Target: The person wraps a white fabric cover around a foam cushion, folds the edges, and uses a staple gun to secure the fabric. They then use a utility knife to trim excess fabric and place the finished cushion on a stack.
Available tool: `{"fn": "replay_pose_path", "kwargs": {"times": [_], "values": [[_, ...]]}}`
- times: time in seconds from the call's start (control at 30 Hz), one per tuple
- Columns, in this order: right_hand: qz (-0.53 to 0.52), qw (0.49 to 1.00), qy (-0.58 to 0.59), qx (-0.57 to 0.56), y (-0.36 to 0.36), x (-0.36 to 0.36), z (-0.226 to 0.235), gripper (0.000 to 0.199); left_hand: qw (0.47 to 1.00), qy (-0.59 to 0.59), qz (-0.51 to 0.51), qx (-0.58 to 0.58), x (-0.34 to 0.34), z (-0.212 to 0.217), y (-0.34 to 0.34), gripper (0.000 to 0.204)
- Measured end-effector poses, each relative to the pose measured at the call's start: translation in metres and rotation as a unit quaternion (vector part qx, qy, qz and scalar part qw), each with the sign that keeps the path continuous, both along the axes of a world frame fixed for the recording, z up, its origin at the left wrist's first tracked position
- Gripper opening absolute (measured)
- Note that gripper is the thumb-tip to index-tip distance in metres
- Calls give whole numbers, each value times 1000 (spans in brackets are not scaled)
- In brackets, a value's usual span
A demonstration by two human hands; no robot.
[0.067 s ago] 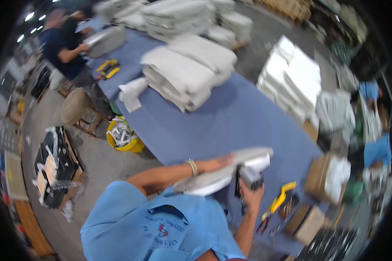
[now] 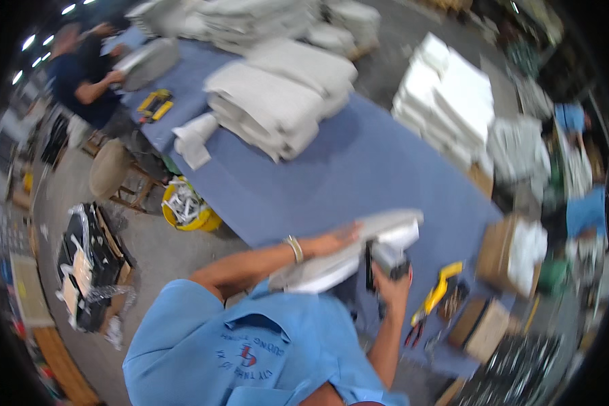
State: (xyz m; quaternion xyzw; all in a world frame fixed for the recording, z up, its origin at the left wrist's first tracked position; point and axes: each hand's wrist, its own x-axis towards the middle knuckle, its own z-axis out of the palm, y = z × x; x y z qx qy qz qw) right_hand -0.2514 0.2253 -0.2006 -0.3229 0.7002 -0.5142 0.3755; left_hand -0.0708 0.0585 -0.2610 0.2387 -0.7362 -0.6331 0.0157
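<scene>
A grey fabric-covered padded panel [image 2: 311, 274], white along its underside, is tilted up against my front at the near edge of the blue-covered table [image 2: 304, 189]. My left hand [image 2: 335, 240] lies on its upper face with the fingers stretched out. My right hand [image 2: 392, 287] is wrapped round the handle of a silver-and-black staple gun [image 2: 389, 259]. The gun's black nose is against or very close to the panel's white side; blur hides whether they touch.
Folded white padding [image 2: 271, 101] is piled farther up the table. On the right lie a yellow tool [image 2: 440, 291], red-handled pliers [image 2: 416, 333] and cardboard boxes [image 2: 479, 329]. A yellow bucket of scraps [image 2: 206, 220] stands on the left floor; a person [image 2: 81, 81] works far left.
The whole view has shifted slightly, with the far table and padding sitting higher and more to the left. Both hands keep their places on the panel and the staple gun.
</scene>
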Motion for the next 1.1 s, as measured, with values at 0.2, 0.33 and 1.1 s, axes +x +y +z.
{"fn": "replay_pose_path", "kwargs": {"times": [0.2, 0.33, 1.1], "values": [[40, 995, 93, 18, 6, 7, -14, 49, 978, -103, 11, -182, 14, 31, 29, 85], [35, 994, 99, 19, 6, 15, -5, 52, 961, -142, 38, -233, 11, 39, 31, 83], [106, 986, 121, 53, -4, 16, 17, 56, 932, -117, 87, -331, 4, 33, 36, 83]]}}
